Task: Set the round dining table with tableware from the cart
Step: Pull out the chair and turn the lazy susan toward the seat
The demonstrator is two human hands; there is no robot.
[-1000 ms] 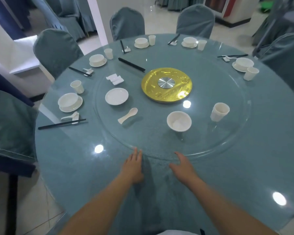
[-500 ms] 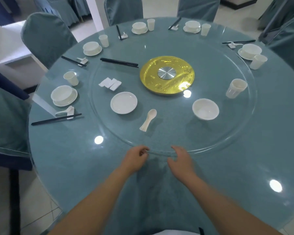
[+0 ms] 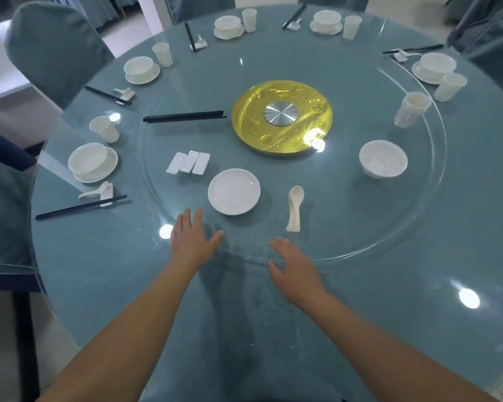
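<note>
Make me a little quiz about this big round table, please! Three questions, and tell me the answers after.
1. True or false: the left hand is holding the white plate.
2. Which thing lies nearest the right hand? A) the black chopsticks B) the white spoon C) the gold disc
3. Fill in: on the glass turntable, the three white chopstick rests lie side by side to the ____ of the plate, as the camera sees it.

Key
1. False: it is open and beside the plate, not gripping it.
2. B
3. upper left
</note>
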